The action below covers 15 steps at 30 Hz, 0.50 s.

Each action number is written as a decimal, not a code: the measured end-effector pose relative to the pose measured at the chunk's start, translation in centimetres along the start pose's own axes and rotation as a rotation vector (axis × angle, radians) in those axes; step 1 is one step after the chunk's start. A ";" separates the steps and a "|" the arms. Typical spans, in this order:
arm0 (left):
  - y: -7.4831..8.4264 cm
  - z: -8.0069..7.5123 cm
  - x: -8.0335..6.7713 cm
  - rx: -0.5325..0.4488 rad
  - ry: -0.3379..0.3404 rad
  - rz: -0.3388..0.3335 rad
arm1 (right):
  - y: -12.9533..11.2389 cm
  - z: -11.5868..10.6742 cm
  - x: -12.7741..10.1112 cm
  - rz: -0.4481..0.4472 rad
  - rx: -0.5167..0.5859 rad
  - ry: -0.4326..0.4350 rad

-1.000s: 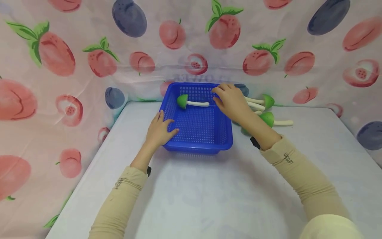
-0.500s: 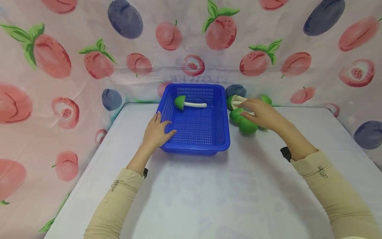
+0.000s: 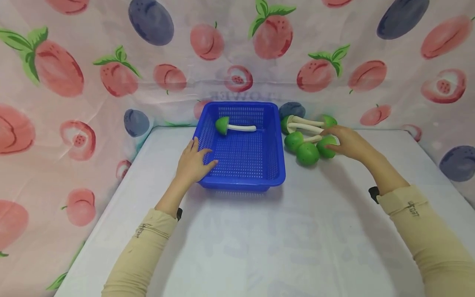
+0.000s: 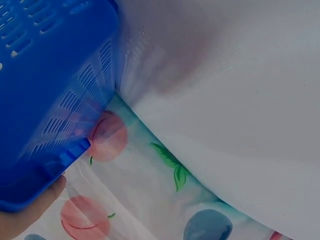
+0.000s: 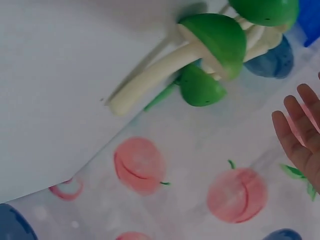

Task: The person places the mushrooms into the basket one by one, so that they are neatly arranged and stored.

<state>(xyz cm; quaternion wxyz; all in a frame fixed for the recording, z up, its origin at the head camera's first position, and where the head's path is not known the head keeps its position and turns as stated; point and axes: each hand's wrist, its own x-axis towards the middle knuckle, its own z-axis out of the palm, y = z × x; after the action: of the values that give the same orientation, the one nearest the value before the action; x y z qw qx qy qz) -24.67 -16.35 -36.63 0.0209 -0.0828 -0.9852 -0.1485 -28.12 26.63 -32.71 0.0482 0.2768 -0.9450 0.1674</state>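
A blue mesh basket (image 3: 241, 165) (image 4: 50, 75) stands at the back middle of the white table (image 3: 259, 239). One toy mushroom (image 3: 234, 126) with a green cap and white stem lies inside it at the far end. My left hand (image 3: 193, 163) rests on the basket's front left corner, thumb over the rim; a fingertip (image 4: 30, 215) shows below the rim. To the right of the basket lies a pile of several green-capped mushrooms (image 3: 307, 154) (image 5: 220, 40). My right hand (image 3: 346, 142) reaches over the pile's right side by a green cap (image 3: 326, 146), its fingers (image 5: 300, 135) straight and holding nothing.
A cloth printed with peaches and plums (image 3: 111, 74) hangs as a wall behind and on both sides, close behind the basket and the mushrooms. The table's front half (image 3: 259, 255) lies between my two sleeves.
My right hand has left the basket's far right rim and moved right and down to the mushroom pile. The left hand stays on the basket's corner.
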 end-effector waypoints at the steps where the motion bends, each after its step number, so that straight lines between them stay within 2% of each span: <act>1: 0.0 0.0 0.0 0.001 0.002 0.004 | 0.4 0.2 0.1 0.001 -0.006 -0.004; 7: -0.2 0.2 -0.1 0.004 -0.009 -0.002 | 2.2 1.6 0.2 0.033 -0.022 -0.055; 15: 0.0 0.0 0.0 -0.016 0.002 -0.003 | 3.8 1.9 0.4 0.116 -0.044 -0.121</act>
<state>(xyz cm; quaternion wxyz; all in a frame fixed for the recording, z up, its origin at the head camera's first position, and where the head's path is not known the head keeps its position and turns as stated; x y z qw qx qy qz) -24.67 -16.35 -36.59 0.0210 -0.0814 -0.9841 -0.1564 -30.56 28.81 -35.50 -0.0125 0.2299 -0.9641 0.1320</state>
